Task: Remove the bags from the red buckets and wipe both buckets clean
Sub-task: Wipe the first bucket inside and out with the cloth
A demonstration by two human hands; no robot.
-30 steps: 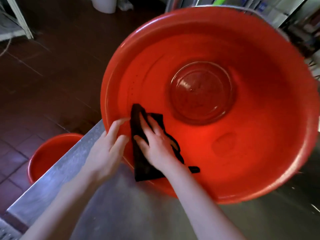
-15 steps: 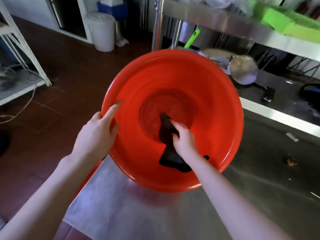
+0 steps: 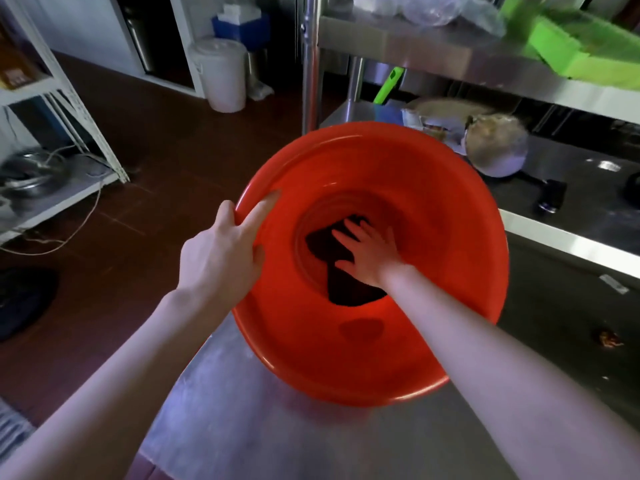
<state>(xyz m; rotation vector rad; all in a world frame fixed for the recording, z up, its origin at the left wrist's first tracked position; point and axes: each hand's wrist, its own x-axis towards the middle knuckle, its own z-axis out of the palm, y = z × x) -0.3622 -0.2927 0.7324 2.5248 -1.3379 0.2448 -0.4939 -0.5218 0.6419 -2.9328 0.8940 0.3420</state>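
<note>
Stainless steel table (image 3: 242, 427) in a kitchen workroom carries the red bucket (image 3: 346, 362), which sits at the table's left edge with its left side hanging out over the brown floor. No bag shows inside it. Down on its base lies a dark cloth (image 3: 346, 289), and the right hand (image 3: 370, 254) presses on it with flat, spread fingers. The left hand (image 3: 221, 258) grips the left rim, thumb on the inner wall and index finger straight along the lip; its other fingers are hidden.

I judge the bag step finished for this bucket and the wiping midway, at the base. The second bucket is out of view, so its state cannot be told.

With the overhang on the left, the steadying grip matters. A pan (image 3: 495, 147) sits just beyond the far rim under a steel shelf (image 3: 450, 53); near and right, the tabletop gives open room.
</note>
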